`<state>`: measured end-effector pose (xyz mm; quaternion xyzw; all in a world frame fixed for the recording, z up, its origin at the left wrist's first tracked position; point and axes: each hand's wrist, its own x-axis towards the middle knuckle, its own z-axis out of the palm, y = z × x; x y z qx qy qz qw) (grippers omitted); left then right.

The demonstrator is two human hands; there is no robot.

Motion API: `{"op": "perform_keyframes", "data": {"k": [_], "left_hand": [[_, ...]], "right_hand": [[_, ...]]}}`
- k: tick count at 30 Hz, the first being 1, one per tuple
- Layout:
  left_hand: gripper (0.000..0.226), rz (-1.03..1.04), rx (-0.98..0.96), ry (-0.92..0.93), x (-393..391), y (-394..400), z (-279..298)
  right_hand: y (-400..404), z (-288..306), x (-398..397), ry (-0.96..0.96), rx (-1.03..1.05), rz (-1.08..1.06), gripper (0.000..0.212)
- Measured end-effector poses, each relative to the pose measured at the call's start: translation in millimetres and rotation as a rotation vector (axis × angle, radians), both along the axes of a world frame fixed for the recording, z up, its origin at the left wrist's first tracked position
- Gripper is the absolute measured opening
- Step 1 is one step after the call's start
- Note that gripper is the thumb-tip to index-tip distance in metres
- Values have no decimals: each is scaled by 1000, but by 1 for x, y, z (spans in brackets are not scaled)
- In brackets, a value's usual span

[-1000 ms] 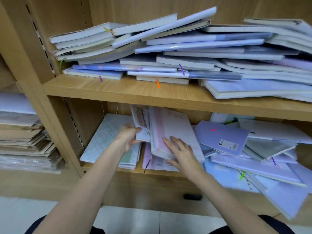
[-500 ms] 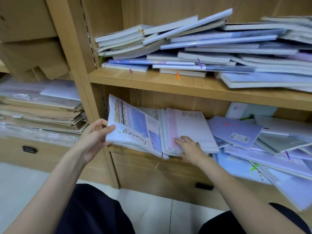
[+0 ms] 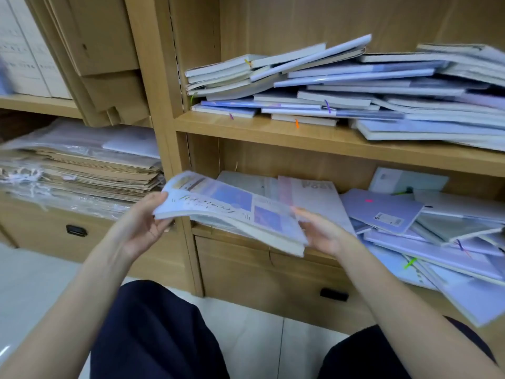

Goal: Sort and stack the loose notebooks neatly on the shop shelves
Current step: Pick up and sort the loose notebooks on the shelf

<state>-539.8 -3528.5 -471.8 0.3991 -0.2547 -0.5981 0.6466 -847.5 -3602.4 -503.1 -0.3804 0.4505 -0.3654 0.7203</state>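
The left hand grips the left end of a small stack of notebooks, thumb on top of the pale cover and fingers curled underneath. The right hand holds the right end of the same stack, its fingers along the edge and partly under it; motion blur hides the exact finger placement. The stack is held in the air in front of the lower shelf, tilted so its right end sits lower, and its top cover shows blue panels and a line of script lettering.

Behind the stack, a pink-edged notebook lies flat on the lower shelf beside a pale checked one. To the right, a loose heap of lilac notebooks lies fanned at different angles, some hanging past the shelf front. On the upper shelf a messy pile of notebooks lies in crooked layers, with small coloured ribbon markers poking out along the front.

In the left bay, a stack of brown paper sheets lies under clear plastic wrapping, with folded cardboard leaning above it. Drawers with dark handles sit below the shelves, and the person's dark trousers show at the bottom over a pale tiled floor.
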Motion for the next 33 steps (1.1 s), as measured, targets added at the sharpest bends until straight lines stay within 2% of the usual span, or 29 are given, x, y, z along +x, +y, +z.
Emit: {"op": "perform_keyframes", "data": {"k": [1,2,3,4,6,9,13,17,19,21,23,24,27,29,31,33], "left_hand": [[9,27,42,56,-4,0,-9],[12,43,68,115,-11,-2,-19],[12,38,80,163,-23,-4,-28],[11,8,86,176,-39,-7,-37],[12,-119,102,123,-78,-11,-48],[22,-272,137,82,-120,-17,-61],[35,-443,218,-31,-115,-28,-73],[43,-274,251,-113,-107,-55,-86],[46,-216,182,-339,-115,-71,-88],[46,-182,79,-701,-127,-90,-91],[50,-177,-59,-1098,-139,-108,-96],[57,-226,-111,-1276,-145,-115,-99],[85,-470,-103,-1735,-157,-130,-114],[98,-526,-71,-1877,-161,-136,-119],[106,-507,-75,-1874,-161,-142,-120],[109,-520,-102,-1796,-158,-145,-119]], "right_hand": [[1,-1,-10,-191,25,-126,26],[3,-1,-19,-401,21,-206,41],[5,1,-23,-520,9,-230,59],[6,2,-20,-524,-14,-188,68],[6,-2,2,-354,-64,-81,59],[-2,-19,28,-168,-86,-239,41],[-14,-23,4,18,-152,-314,26],[-48,2,-54,103,-296,-331,17],[-79,5,-78,186,-268,-424,14],[-103,-3,-95,470,-207,-499,26],[-107,-20,-103,780,-115,-377,51],[-103,-29,-104,874,-82,-293,60],[-96,-47,-107,907,-155,-274,56],[-95,-46,-114,902,-247,-273,50],[-96,-42,-121,954,-315,-237,51],[-96,-43,-120,1018,-337,-241,60]]}}
